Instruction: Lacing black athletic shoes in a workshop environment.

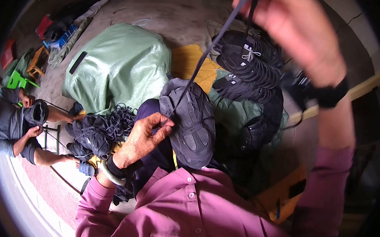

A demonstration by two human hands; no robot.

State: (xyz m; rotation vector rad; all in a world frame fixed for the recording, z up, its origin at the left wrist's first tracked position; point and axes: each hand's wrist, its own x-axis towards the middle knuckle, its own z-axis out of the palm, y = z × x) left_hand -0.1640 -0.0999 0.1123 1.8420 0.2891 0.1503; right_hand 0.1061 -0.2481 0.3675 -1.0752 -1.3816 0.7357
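Observation:
A dark grey shoe with mesh panels lies on my lap, toe towards me. From it a long dark shoelace runs tautly up and right to the top edge. My left hand is beside the shoe's left edge, thumb and fingers pinched on the lace where it meets the shoe. Raised high at the upper right, my right hand is blurred by motion. Its fingertips are at the top edge, closed around the upper part of the lace, which hangs there in two strands.
A pale green woven sack bulges ahead. Nested black shoes are stacked to its right. A heap of dark laces and shoes sits at my left. Further left, a seated person holds a dark shoe. An orange stool stands low right.

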